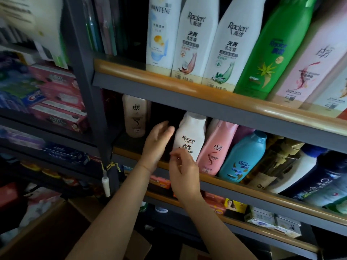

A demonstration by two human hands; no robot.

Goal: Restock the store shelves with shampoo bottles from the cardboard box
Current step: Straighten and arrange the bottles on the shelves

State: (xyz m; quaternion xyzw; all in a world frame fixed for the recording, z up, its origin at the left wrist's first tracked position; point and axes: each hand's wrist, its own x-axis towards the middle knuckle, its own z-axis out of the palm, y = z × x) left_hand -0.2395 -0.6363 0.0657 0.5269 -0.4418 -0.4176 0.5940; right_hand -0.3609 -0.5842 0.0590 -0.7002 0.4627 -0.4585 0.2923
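On the middle shelf [234, 182] a white Raclen bottle [189, 136] stands upright at the front, its label in brown script above Chinese characters. The left hand [156, 142] is at the bottle's left side, fingers straight and loosely spread, the fingertips just beside or touching it; which, I cannot tell. The right hand [185, 173] is in front of the bottle's lower part, fingers loosely curled; whether it grips the bottle cannot be told. Just right of it leans a pink bottle [215, 149] with Chinese writing, then a blue Rejoice bottle [244, 156], then darker bottles too dim to read. Back on the left stands a beige bottle [135, 118] bearing the same characters as the pink one. On the top shelf [169, 75] stand a white Pantene bottle [161, 32], two large Raclen bottles [195, 36] marked "ANTI-DANDRUFF", a green Rejoice bottle [270, 53] and a pale pink bottle [311, 62]. Brown flaps of the cardboard box [47, 233] show at the bottom left. On the left rack lie blurred toothpaste cartons [56, 94].
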